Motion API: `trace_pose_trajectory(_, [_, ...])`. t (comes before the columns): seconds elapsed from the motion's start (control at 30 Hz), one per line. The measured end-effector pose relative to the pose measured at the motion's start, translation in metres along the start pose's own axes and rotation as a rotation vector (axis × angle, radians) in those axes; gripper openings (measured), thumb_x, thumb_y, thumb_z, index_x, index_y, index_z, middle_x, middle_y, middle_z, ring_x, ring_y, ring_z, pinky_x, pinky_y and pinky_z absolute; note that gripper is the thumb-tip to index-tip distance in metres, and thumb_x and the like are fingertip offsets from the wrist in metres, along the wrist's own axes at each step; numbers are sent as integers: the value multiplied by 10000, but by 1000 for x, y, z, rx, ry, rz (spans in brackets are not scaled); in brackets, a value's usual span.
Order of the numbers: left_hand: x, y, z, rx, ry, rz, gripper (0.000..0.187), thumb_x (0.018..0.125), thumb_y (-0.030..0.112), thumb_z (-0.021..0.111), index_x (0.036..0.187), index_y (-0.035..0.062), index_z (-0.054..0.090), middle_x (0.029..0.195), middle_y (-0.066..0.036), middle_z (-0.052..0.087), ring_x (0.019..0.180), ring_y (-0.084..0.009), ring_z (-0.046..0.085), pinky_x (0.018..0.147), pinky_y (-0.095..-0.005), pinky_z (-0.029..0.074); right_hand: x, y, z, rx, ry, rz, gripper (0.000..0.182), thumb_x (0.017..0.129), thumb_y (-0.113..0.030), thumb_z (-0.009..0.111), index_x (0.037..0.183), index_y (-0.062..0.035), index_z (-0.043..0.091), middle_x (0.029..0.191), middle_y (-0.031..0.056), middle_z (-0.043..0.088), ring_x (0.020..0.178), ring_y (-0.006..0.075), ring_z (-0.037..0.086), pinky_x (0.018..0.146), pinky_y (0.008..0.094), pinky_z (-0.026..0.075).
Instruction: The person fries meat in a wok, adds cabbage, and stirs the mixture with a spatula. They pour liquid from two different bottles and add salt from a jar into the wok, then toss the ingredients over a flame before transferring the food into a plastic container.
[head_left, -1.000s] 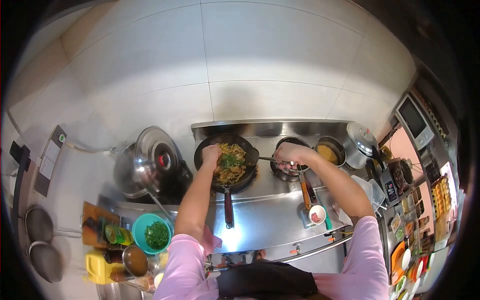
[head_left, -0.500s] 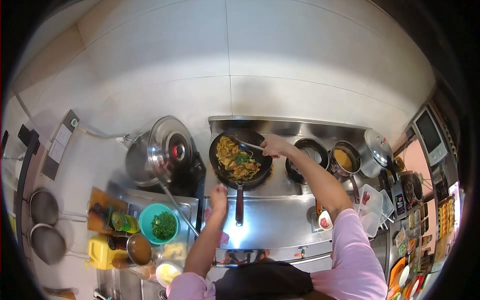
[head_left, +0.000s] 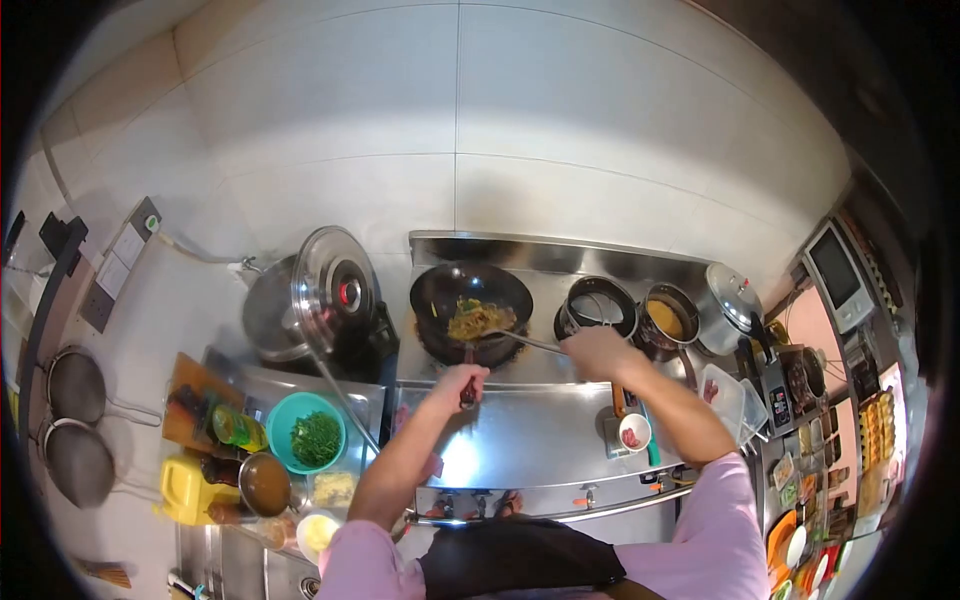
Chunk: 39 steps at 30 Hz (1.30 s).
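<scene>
A dark wok [head_left: 430, 295] stands on the stove with yellowish-brown food [head_left: 480, 318] and bits of green at its near side. My left hand [head_left: 461, 386] is wrapped round the wok's handle, below the pan. My right hand [head_left: 602, 352] grips the end of a metal ladle [head_left: 538, 342], whose head rests among the food. To the right of the wok are a black pan [head_left: 632, 318] with a strainer-like ring inside and a pot of yellowish-brown contents [head_left: 668, 316].
At the left stand a steel pot lid [head_left: 318, 270], a teal bowl of chopped greens [head_left: 318, 440] and a yellow jug [head_left: 183, 488]. A small white bowl [head_left: 634, 432], clear plastic containers [head_left: 740, 405] and a tall lidded pot [head_left: 715, 325] are at the right.
My left hand has closed on the wok handle. My right hand has moved down and right with the ladle. The wok is tilted differently and the food has gathered toward its near side.
</scene>
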<state>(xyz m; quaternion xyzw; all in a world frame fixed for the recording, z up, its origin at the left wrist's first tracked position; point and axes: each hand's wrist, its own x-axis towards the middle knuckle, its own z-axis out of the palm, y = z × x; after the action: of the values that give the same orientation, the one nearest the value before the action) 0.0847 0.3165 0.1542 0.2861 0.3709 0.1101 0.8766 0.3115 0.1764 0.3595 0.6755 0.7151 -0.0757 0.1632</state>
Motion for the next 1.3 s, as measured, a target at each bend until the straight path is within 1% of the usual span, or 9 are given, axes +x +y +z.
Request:
trace_pose_trajectory(0.2, [-57, -92, -11, 289, 191, 250, 210, 815, 169, 680, 654, 85, 575, 538, -34, 553, 412, -159, 508, 411, -312, 398, -49, -25, 48, 132, 56, 104, 293, 832, -87, 580, 1113, -21, 627, 891, 219, 699, 835, 399, 695, 714, 507, 548])
trace_pose_trajectory(0.33, [-36, -66, -11, 315, 85, 219, 180, 830, 159, 674, 692, 69, 602, 539, -38, 556, 428, -161, 524, 405, -315, 404, 4, -34, 68, 146, 68, 130, 350, 836, -85, 578, 1183, -46, 601, 885, 199, 695, 847, 378, 694, 716, 510, 540])
trace_pose_trajectory(0.5, [-94, -44, 15, 128, 119, 95, 272, 842, 203, 693, 647, 88, 540, 563, -16, 540, 454, -133, 524, 421, -293, 402, -65, -37, -14, 61, 59, 30, 221, 830, -98, 613, 1018, -23, 699, 885, 193, 717, 815, 353, 715, 687, 445, 579])
trace_pose_trajectory(0.63, [-54, -26, 19, 116, 31, 171, 236, 829, 134, 690, 655, 91, 536, 557, -16, 527, 448, -140, 521, 401, -303, 390, 21, -42, 46, 85, 57, 164, 262, 790, -63, 631, 1040, -62, 707, 923, 205, 715, 902, 357, 706, 780, 467, 562])
trace_pose_trajectory(0.8, [-114, -89, 14, 145, 176, 159, 245, 831, 135, 681, 623, 92, 558, 539, -21, 543, 413, -147, 506, 403, -311, 388, -49, -32, 10, 112, 94, 120, 244, 783, -67, 630, 1018, -38, 692, 876, 207, 706, 870, 383, 700, 739, 479, 557])
trace_pose_trajectory(0.93, [-58, -43, 13, 231, 121, 212, 248, 831, 178, 658, 614, 76, 594, 528, -42, 560, 426, -142, 517, 423, -297, 401, -14, -48, 32, 135, 79, 105, 213, 788, -78, 638, 987, -22, 690, 901, 217, 702, 900, 391, 692, 753, 485, 551])
trace_pose_trajectory(1.13, [-96, -58, -1, 253, 95, 180, 290, 847, 217, 651, 594, 99, 575, 528, -32, 550, 421, -140, 516, 404, -284, 365, -62, -38, -5, 73, 69, 14, 219, 777, -66, 633, 979, -14, 699, 916, 211, 706, 909, 389, 691, 762, 481, 552])
trace_pose_trajectory(1.17, [-77, -46, -3, 221, -61, 253, 300, 855, 228, 652, 588, 121, 567, 513, -20, 535, 416, -138, 513, 394, -283, 349, -34, -39, 9, 95, -14, 117, 214, 782, -68, 626, 973, -20, 708, 908, 218, 708, 896, 398, 692, 762, 490, 551])
trace_pose_trajectory(1.3, [-65, -34, 12, 244, 30, 274, 310, 861, 223, 644, 587, 111, 554, 507, -24, 527, 409, -139, 509, 381, -293, 343, -2, -37, 27, 113, 116, 97, 201, 793, -89, 616, 957, -17, 706, 872, 222, 703, 888, 407, 688, 761, 491, 546])
